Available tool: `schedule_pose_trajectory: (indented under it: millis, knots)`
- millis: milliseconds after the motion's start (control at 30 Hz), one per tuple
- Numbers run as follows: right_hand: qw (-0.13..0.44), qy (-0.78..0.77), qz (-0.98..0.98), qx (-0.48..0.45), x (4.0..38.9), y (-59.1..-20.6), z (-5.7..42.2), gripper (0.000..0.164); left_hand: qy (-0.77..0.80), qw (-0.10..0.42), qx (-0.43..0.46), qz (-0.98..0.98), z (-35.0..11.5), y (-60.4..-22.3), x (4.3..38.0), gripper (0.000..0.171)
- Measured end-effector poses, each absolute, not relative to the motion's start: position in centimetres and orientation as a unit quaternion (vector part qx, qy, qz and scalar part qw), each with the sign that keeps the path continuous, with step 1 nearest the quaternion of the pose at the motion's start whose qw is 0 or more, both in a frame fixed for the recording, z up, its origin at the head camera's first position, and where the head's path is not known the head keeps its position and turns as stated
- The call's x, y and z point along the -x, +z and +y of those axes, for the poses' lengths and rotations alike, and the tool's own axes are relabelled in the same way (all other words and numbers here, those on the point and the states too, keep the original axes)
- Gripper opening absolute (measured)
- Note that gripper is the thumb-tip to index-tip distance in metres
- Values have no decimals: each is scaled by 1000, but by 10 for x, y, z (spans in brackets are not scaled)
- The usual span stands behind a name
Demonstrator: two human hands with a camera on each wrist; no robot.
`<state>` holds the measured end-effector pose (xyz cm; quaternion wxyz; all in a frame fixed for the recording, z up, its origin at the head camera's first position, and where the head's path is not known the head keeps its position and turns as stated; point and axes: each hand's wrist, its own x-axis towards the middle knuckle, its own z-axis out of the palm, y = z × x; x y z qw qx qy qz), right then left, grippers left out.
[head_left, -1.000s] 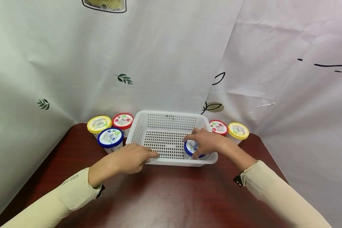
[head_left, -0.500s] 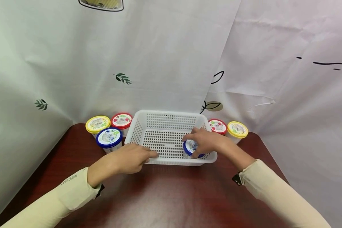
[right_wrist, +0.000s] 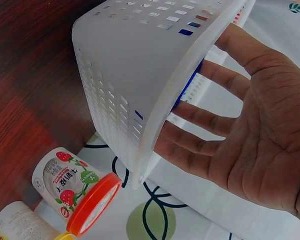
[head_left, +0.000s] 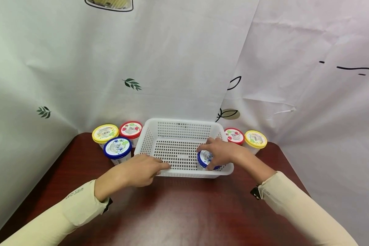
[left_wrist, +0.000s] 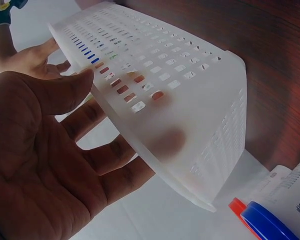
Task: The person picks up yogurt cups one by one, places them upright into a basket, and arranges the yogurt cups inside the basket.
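Observation:
A white plastic basket (head_left: 184,173) with slotted walls stands in the middle of the table. My left hand (head_left: 142,170) holds its front rim near the left corner; in the left wrist view the thumb lies at the outside of the rim and the fingers reach inside. At the right end of the basket, my right hand (head_left: 219,152) grips a blue-lidded tub (head_left: 204,158) from above, its fingers spread around the lid. The tub stands upright on the basket floor. In the right wrist view the basket wall hides most of it, leaving part of the blue lid (right_wrist: 190,82) visible.
Left of the basket stand a yellow-lidded tub (head_left: 105,133), a red-lidded tub (head_left: 131,129) and another blue-lidded tub (head_left: 118,147). A red-lidded tub (head_left: 234,135) and a yellow-lidded tub (head_left: 255,139) stand to its right. White sheeting (head_left: 184,68) surrounds the dark red table (head_left: 184,212).
The head view has shifted slightly. Both hands keep their places at the basket rim and on the blue-lidded tub, with no other visible movement.

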<state>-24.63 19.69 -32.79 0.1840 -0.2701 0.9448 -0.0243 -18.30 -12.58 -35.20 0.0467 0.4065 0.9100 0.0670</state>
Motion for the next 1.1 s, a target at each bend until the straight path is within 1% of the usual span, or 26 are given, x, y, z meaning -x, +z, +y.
schedule_pose_trajectory:
  millis: [200, 833, 1100]
  knots:
    - [187, -22, 945, 266, 247, -328, 197, 76, 66, 43, -409, 909, -126, -352, 183, 39]
    - [185, -35, 945, 269, 247, -329, 201, 74, 67, 55, -400, 912, -124, -352, 183, 40]
    - [167, -52, 946, 274, 248, -328, 208, 77, 65, 55, -400, 913, -124, -351, 183, 40]
